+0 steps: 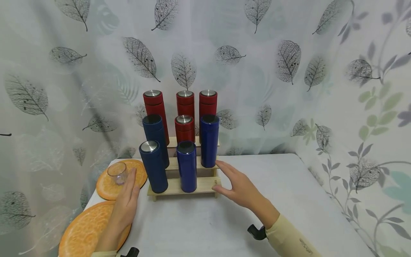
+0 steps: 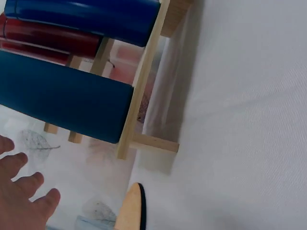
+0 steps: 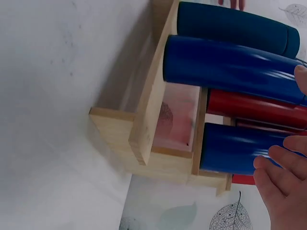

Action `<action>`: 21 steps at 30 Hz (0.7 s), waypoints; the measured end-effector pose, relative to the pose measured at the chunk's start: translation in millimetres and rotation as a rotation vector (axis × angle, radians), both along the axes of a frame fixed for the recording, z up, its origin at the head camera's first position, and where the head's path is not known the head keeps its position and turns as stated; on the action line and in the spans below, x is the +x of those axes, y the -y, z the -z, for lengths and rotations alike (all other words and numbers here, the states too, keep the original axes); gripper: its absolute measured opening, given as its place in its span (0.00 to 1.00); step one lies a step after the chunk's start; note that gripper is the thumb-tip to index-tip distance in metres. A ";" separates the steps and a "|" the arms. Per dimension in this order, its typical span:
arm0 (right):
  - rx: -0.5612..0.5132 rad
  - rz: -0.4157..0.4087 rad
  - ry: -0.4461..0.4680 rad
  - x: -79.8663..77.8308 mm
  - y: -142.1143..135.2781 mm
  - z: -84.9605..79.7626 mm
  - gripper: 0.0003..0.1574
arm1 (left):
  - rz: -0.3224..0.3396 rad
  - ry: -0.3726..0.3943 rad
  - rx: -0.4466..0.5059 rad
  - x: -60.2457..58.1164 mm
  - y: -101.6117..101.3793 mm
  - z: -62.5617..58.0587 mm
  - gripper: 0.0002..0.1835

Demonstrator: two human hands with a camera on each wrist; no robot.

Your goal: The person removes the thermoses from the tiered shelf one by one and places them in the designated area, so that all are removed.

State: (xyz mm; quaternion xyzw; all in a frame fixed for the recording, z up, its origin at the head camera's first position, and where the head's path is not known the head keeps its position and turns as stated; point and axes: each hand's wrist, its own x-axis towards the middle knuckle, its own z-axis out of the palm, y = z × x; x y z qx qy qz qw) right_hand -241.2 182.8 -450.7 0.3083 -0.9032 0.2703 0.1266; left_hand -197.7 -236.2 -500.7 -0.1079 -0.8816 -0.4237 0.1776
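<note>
A stepped wooden rack (image 1: 205,184) bears vacuum flasks on three tiers. On the front tier stand a dark blue flask (image 1: 155,171) with a silver lid and a brighter blue flask (image 1: 187,171). The middle tier has another dark blue flask (image 1: 157,139), a red flask (image 1: 184,132) and a tall blue flask (image 1: 209,142). Three red flasks (image 1: 186,103) line the back. Left of the rack, my left hand (image 1: 124,203) has its fingers extended and holds nothing. Holding nothing either, my right hand (image 1: 239,185) spreads its fingers by the rack's right end; whether they touch it is unclear.
Two round orange-brown mats, one farther (image 1: 104,184) and one nearer (image 1: 80,230), lie at the table's left side. A small clear glass (image 1: 117,174) stands on the farther one. The white table (image 1: 192,228) meets a leaf-patterned curtain (image 1: 205,57) behind.
</note>
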 end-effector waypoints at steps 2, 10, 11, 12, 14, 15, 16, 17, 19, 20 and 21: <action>-0.006 -0.009 0.004 -0.6 3.0 0.8 0.53 | 0.003 0.067 0.090 -2.7 0.6 2.9 0.33; -0.031 -0.030 0.047 -4.8 17.4 1.7 0.52 | 0.037 0.157 0.476 -15.2 1.4 11.9 0.32; -0.037 -0.032 0.054 -5.2 19.0 2.2 0.51 | 0.045 0.152 0.493 -16.8 1.6 14.4 0.32; -0.040 -0.031 0.062 -5.6 20.4 2.9 0.51 | 0.049 0.153 0.504 -17.9 1.3 16.3 0.32; -0.052 -0.030 0.067 -7.3 23.5 4.9 0.51 | 0.044 0.161 0.518 -20.8 1.3 20.1 0.32; -0.064 -0.033 0.069 -8.5 24.9 6.1 0.50 | 0.037 0.168 0.518 -22.2 1.0 21.7 0.32; -0.076 -0.037 0.068 -9.7 26.4 7.3 0.49 | 0.030 0.175 0.519 -23.7 0.9 23.4 0.31; -0.090 -0.045 0.062 -11.0 28.0 8.8 0.49 | 0.018 0.182 0.517 -24.9 0.9 25.0 0.31; -0.113 -0.058 0.052 -13.4 31.5 11.8 0.48 | -0.003 0.202 0.513 -26.7 0.4 27.5 0.31; -0.125 -0.068 0.048 -14.2 33.5 13.0 0.47 | -0.013 0.207 0.505 -27.7 0.2 28.9 0.31; -0.135 -0.075 0.046 -14.7 35.6 14.0 0.47 | -0.020 0.215 0.501 -28.3 -0.1 30.2 0.30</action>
